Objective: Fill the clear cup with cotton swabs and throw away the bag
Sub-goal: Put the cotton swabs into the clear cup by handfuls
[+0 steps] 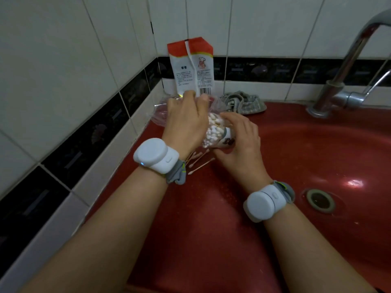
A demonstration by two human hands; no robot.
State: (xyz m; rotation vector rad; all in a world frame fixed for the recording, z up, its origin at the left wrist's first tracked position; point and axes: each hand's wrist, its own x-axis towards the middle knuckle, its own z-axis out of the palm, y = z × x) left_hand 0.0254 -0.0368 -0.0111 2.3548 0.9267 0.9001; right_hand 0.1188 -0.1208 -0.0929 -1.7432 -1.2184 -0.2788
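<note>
A red-and-white packet (191, 67) leans on the tiled wall (63, 49); a crumpled cloth (243, 101) lies beside the tap (347, 66).

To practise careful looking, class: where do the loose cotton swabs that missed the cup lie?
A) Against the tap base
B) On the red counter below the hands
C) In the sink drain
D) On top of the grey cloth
B: a few loose cotton swabs lie on the red counter just below the left hand and right hand, beside the clear cup.

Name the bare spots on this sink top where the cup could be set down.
Free: the red ledge between the forearms, below the loose swabs; the rim between cloth and tap. Crowded: the back corner, with packet, bag, cup and both hands.
</note>
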